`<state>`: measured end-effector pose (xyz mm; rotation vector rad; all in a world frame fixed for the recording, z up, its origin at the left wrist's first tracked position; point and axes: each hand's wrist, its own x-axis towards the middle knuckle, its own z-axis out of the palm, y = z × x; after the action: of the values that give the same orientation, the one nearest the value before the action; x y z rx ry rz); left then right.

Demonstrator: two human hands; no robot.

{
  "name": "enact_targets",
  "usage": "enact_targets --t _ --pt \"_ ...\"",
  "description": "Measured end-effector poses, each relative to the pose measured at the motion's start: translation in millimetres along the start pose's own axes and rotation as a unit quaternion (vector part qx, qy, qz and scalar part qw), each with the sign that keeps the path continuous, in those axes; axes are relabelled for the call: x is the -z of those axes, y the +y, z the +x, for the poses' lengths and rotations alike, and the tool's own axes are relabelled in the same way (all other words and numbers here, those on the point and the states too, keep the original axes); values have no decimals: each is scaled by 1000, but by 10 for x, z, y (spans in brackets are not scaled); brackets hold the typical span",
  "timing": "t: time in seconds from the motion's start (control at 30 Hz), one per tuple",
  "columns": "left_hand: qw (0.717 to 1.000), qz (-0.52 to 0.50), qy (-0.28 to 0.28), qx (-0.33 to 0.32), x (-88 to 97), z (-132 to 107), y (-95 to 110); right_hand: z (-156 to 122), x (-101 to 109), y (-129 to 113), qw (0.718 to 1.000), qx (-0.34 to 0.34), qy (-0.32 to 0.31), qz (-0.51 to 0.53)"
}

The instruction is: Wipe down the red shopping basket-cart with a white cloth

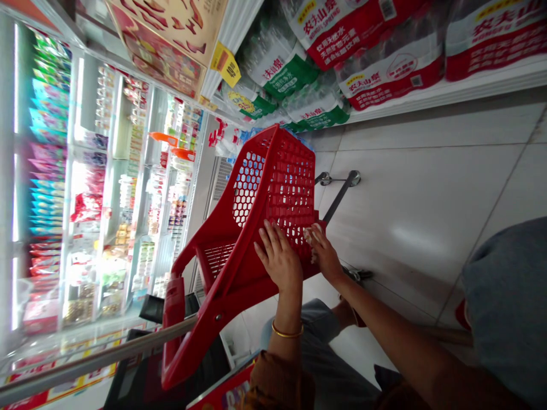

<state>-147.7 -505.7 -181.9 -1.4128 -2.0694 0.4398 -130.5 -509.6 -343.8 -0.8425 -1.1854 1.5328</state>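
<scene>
Well, from where I stand, the head camera's view is tipped hard over, and everything turns on the red plastic shopping cart (290, 188) in the middle of it. Its moulded basket has a honeycomb mesh on one wall and square perforations on another, with thick, rounded rims. Against that perforated wall the left hand (277, 259) lies open, its fingers spread and pressing flat on the plastic, a gold bangle (287, 331) at the wrist. Just beside it, the right hand (325, 253) curls narrowly around a crumpled white scrap (313, 236), whose material is too blurred to tell, right at the basket's edge.

Past the cart's far end, shrink-wrapped packs of bottled water (384, 40) with red and green labels sit on a white shelf, a yellow price tag (225, 64) hanging near them. Along the cart's other side runs a glass-fronted chiller (47, 142), bright with packets and bottles. A polished chrome rail (94, 356) crosses near the cart's handle end.

On the open side, glossy pale floor tiles (419, 210) spread well away from the cart, leaving plenty of room there, and a metal caster (352, 178) stands under its frame. Below the hands are denim-covered legs (316, 341), and a grey cloth bulge (504, 296) fills the cart's far right; I cannot tell whose.
</scene>
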Motion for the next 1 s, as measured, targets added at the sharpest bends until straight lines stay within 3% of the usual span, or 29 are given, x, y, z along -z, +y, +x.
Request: enact_targets --t 0.13,0.23,0.47,0.53,0.73,0.87,1.0 --pt "1000 -13 9 2 -25 -9 3 -90 76 137 998 -45 46 1" --pt "1000 -14 9 0 -34 -17 2 -99 77 146 996 -35 77 -19" --pt "1000 -9 7 5 -60 -16 5 110 -133 -310 989 120 48 -76" --pt "1000 -7 9 6 -62 -12 6 130 -164 -354 986 133 34 -93" --pt "1000 -13 1 7 -26 -3 23 53 -103 -74 994 89 2 -58" --pt "1000 -17 -4 8 -9 0 29 -29 -24 80 998 47 29 -32" --pt "1000 -10 -4 4 -11 -2 21 -45 24 65 998 9 57 -24"
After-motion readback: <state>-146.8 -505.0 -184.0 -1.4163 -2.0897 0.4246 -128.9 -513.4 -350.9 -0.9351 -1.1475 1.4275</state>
